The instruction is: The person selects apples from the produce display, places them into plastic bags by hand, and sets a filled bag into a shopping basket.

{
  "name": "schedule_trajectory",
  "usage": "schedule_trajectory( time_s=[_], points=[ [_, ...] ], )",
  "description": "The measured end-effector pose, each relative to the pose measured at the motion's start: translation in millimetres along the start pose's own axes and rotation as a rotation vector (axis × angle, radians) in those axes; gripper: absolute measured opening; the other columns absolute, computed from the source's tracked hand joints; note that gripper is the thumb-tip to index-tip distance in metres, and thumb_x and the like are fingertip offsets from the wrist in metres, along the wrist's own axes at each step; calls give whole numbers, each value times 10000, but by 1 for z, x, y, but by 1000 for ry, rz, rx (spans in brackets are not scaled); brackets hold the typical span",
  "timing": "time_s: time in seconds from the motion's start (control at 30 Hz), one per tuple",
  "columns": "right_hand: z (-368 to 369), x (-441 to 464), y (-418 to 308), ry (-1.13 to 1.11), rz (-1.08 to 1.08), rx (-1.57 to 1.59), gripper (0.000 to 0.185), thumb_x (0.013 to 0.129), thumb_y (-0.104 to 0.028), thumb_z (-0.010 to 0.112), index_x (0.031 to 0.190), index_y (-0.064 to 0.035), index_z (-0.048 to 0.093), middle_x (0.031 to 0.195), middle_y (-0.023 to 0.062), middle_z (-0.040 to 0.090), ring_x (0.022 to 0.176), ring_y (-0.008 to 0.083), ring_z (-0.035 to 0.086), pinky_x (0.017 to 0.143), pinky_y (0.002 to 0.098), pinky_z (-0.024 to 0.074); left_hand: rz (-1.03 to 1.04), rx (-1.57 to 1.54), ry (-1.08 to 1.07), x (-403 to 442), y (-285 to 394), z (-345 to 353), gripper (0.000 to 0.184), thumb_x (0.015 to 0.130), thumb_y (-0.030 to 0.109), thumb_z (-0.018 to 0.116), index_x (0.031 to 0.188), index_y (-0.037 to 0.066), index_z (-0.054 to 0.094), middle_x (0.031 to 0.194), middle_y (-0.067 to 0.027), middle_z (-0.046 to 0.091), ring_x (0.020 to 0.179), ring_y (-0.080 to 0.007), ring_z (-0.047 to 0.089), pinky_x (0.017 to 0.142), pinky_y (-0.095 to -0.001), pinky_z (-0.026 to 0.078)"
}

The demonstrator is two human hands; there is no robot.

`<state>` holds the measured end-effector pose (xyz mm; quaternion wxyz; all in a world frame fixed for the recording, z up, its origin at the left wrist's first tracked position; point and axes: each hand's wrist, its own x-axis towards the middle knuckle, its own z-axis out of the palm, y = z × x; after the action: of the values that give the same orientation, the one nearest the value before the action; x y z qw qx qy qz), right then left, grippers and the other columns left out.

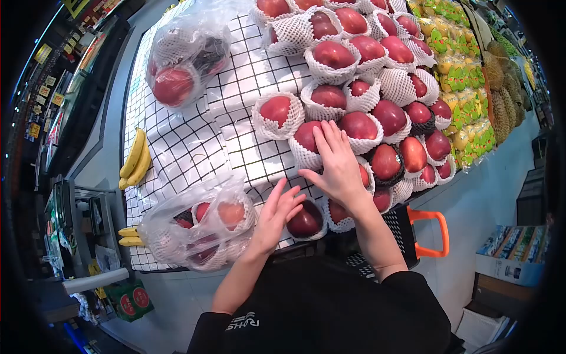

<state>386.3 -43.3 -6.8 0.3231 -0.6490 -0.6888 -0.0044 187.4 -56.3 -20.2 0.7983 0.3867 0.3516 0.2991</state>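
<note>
Red mangoes [333, 54] in white foam nets lie in rows on a table covered with black-and-white checked cloth [200, 156]. My right hand [339, 162], fingers stretched, is over the near left edge of the rows, its fingertips at a netted mango [306, 137]. My left hand [276, 217] is held with its fingers apart and nothing in it, just left of a dark red mango [305, 219] at the table's front edge. Beside that hand, on the left, lies a clear plastic bag [197, 227] of netted mangoes.
Another bag of mangoes [187, 65] lies at the back left. Bananas [135, 159] rest on the left edge. Packed yellow fruit [454, 76] lines the right side. A black basket with an orange handle [445, 233] stands at the front right.
</note>
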Motion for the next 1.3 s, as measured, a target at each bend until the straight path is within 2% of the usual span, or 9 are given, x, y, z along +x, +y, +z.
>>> schedule_trajectory(
  time_s=[0.17,0.23,0.4,0.83,0.97,1.07,1.17,1.23,1.3],
  points=[
    [-7,-1,2,-25,-70,18,723,623,-118,767,1281,-10,488,1304,240,451,1236,415,437,1063,523,342,-43,-247,137,51,-6,12,596,1012,382,395,1493,96,191,1399,-189,418,1212,-274,503,1030,-411,390],
    [-14,-3,-2,-59,-121,31,719,613,-111,759,1274,-7,497,1294,232,458,1229,404,439,1058,529,346,-82,-417,-11,60,-3,15,543,1012,401,374,1456,108,266,1360,-142,471,1191,-246,518,1021,-418,396],
    [-22,14,12,-81,-174,55,748,560,-105,766,1244,34,496,1245,213,494,1140,371,480,972,427,441,-90,-334,17,68,-4,17,523,1015,423,343,1400,70,352,1317,-113,519,1185,-227,526,1035,-407,392],
    [-28,19,12,-213,-333,72,646,639,16,613,1264,49,454,1228,221,466,1170,393,443,999,462,396,-77,-493,7,61,-1,22,529,1021,468,294,1423,126,329,1368,-96,476,1232,-220,501,1025,-418,412],
    [-33,5,0,-108,-338,48,720,585,-6,668,1276,18,469,1268,217,456,1207,395,438,1029,499,385,71,-391,94,35,4,24,489,1042,353,303,1459,97,284,1383,-101,459,1258,-227,475,1055,-410,396],
    [-35,-5,-11,138,-342,236,774,563,-40,758,1282,7,477,1305,258,433,1182,444,490,989,514,441,322,68,38,-1,33,31,567,1000,145,471,1493,31,217,1449,-129,368,1319,-195,386,1091,-350,322],
    [-39,-8,-27,250,-314,439,809,639,-102,844,1328,17,438,1348,266,425,1203,405,510,963,456,480,627,705,141,-33,55,39,724,876,224,679,1443,-29,306,1227,-194,541,1042,-266,605,873,-349,493],
    [-25,-18,-40,210,-80,973,862,662,-131,853,1368,22,383,1349,231,450,1214,344,515,974,424,474,837,882,180,-45,62,41,761,791,303,766,1372,-45,420,961,-163,597,816,-270,631,707,-326,514],
    [-24,-37,-64,123,379,1452,924,683,-237,863,1387,39,333,1348,162,472,1221,279,512,1043,426,412,971,980,161,-55,67,30,675,783,333,776,1283,-46,525,849,-105,591,734,-219,598,622,-304,493]
  ],
)
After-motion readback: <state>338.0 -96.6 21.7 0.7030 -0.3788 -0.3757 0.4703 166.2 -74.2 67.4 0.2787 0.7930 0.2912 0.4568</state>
